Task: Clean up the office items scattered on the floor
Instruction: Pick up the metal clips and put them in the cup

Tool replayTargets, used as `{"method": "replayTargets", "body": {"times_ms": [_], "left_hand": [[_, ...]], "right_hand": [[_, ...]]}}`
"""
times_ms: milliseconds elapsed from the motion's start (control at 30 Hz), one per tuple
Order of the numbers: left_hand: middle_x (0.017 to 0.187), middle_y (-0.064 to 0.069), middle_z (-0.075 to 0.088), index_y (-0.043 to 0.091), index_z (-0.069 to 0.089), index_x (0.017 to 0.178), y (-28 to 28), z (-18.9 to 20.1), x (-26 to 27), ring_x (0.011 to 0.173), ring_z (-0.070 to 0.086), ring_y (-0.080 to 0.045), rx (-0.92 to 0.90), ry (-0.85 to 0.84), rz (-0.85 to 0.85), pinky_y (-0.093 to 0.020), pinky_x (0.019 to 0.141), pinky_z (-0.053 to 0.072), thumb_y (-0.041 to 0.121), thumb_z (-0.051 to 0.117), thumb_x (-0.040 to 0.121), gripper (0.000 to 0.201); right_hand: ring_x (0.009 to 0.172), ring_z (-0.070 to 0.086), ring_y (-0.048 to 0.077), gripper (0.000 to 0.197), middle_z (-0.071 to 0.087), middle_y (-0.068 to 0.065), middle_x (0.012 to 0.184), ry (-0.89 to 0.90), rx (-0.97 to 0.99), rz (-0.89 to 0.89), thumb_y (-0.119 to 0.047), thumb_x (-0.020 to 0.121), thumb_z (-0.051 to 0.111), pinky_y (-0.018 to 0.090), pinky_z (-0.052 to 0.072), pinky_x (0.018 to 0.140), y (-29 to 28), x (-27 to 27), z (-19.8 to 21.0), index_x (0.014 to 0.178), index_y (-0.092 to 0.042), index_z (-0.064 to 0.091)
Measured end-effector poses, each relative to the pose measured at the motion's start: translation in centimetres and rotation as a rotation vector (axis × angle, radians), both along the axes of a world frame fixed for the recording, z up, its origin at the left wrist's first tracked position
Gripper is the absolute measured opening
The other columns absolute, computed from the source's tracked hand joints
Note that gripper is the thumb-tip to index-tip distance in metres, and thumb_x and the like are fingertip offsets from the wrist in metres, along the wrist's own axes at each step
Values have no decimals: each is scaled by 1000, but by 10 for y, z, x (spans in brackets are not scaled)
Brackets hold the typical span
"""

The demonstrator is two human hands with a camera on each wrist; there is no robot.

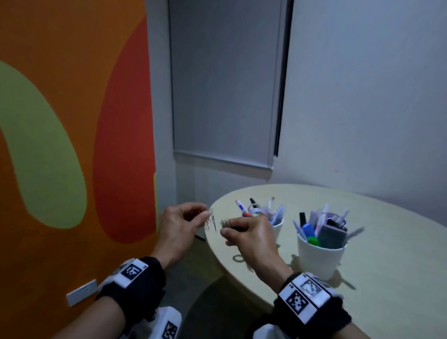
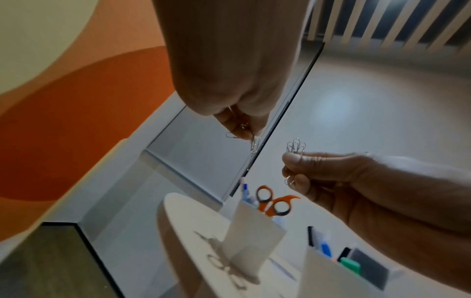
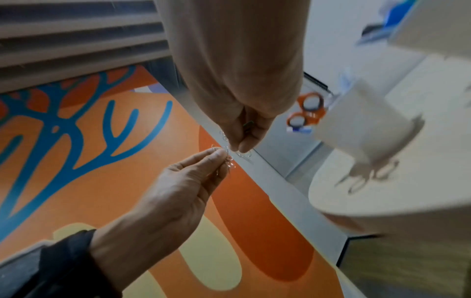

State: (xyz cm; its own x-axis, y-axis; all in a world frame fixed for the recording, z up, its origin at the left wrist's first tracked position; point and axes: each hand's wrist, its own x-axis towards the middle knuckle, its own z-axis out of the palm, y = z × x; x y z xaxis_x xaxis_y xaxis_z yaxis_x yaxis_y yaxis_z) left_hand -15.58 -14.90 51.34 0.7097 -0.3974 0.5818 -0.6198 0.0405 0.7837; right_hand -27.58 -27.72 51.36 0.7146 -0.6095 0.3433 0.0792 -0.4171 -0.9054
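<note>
Both hands are raised beside the left edge of the round table [image 1: 394, 306]. My left hand [image 1: 183, 220] pinches a small bunch of metal paper clips [image 1: 210, 220] between thumb and fingertips; the same clips [image 2: 251, 141] dangle below the fingers in the left wrist view. My right hand [image 1: 249, 236] pinches another bunch of paper clips [image 1: 225, 222], fanned out above its thumb [image 2: 295, 148]. The two bunches are close together but apart. In the right wrist view the clips [image 3: 226, 159] are blurred.
Two white cups stand on the table: the nearer cup [image 1: 317, 256] holds markers and an eraser, the farther cup [image 1: 277, 225] holds pens and orange-handled scissors [image 2: 272, 203]. A small ring-shaped item [image 1: 238, 257] lies on the tabletop. An orange patterned wall [image 1: 58, 128] is at left.
</note>
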Motion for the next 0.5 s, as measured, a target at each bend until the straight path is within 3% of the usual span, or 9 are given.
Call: {"method": "replayTargets", "body": {"times_ms": [100, 233, 300, 400, 500], "left_hand": [[81, 8, 76, 21, 77, 90, -33, 16, -14, 77, 72, -7, -41, 35, -57, -23, 72, 59, 20, 77, 84, 7], [80, 6, 76, 20, 78, 87, -79, 27, -20, 78, 72, -12, -61, 75, -101, -29, 74, 60, 20, 77, 83, 4], [78, 5, 76, 19, 78, 84, -99, 31, -20, 78, 72, -14, -69, 82, -102, -27, 72, 59, 18, 77, 83, 1], [75, 4, 75, 17, 77, 82, -122, 36, -17, 72, 71, -11, -57, 103, -90, -23, 67, 57, 16, 77, 82, 1], [75, 4, 75, 17, 77, 84, -141, 39, -13, 72, 71, -8, 8, 95, -92, -26, 72, 59, 16, 78, 81, 3]], "right_hand": [[62, 71, 13, 9, 75, 3, 74, 3, -47, -42, -8, 77, 79, 26, 60, 64, -27, -24, 33, 87, -7, 79], [52, 67, 6, 2, 71, 6, 62, 67, -97, -96, 1, 76, 77, 20, 54, 53, -66, -36, 64, 78, 2, 77], [54, 67, 9, 4, 72, 5, 63, 140, -209, -170, -1, 73, 78, 25, 56, 56, -86, -30, 71, 72, -5, 78], [59, 68, 12, 7, 74, 7, 71, 242, -326, -189, -2, 71, 79, 27, 59, 61, -111, -18, 76, 76, -7, 79], [63, 69, 14, 9, 74, 9, 74, 334, -420, -196, 0, 71, 79, 32, 61, 65, -128, -3, 77, 77, -6, 79]]}}
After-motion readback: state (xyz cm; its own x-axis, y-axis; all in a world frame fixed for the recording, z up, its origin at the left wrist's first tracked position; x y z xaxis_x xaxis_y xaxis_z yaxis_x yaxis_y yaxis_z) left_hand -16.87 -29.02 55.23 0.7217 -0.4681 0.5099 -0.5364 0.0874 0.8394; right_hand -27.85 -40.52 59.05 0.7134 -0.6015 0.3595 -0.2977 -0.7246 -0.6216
